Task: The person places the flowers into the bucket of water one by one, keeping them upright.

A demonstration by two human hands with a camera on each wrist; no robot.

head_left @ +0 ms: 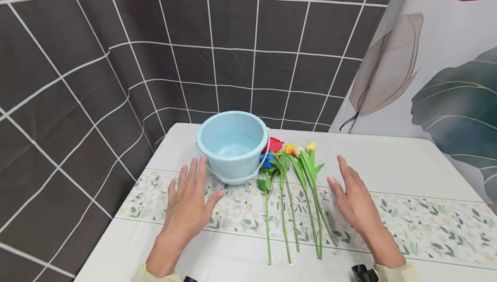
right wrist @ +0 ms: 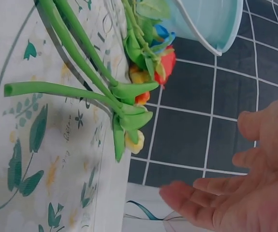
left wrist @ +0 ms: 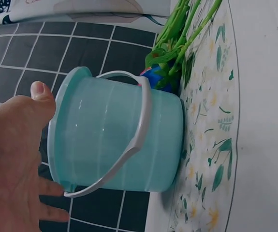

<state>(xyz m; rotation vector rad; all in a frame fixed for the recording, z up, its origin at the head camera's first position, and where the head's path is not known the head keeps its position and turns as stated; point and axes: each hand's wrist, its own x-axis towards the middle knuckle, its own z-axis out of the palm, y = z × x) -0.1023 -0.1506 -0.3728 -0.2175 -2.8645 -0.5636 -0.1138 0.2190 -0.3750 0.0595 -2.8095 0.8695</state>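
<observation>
1. One light-blue bucket (head_left: pixel 233 167) and six flower stems (head_left: pixel 283 213) show in your head view, with five heads visible: red (head_left: pixel 275 145), blue (head_left: pixel 267 161), orange-yellow (head_left: pixel 290 149) and two pale yellow ones (head_left: pixel 310 147). All are on one white table (head_left: pixel 388 157) with a floral strip.
2. Behind them you have a dark gridded backdrop (head_left: pixel 233 27) and, to the right, a leaf-printed curtain (head_left: pixel 438 27). The bucket stands upright just beside the flowers, partly blocking the red and blue heads.
3. Your left hand (head_left: pixel 188 206) is before the bucket, fingers straight and a little apart, thumb spread wide. Your right hand (head_left: pixel 355 202) is beside the stems, thumb away from extended fingers, gripping nothing.
4. Your left wrist view gives one bucket with one pale handle (left wrist: pixel 141 116) hanging across its side; the blue head peeks out beyond it. Your thumb and two fingertips show near the rim, spread; you cannot tell whether they touch it.
5. Three thick green stems lie nearest in your right wrist view, the bucket beyond. Your fingers are relaxed, slightly bent, apart from the flowers.
</observation>
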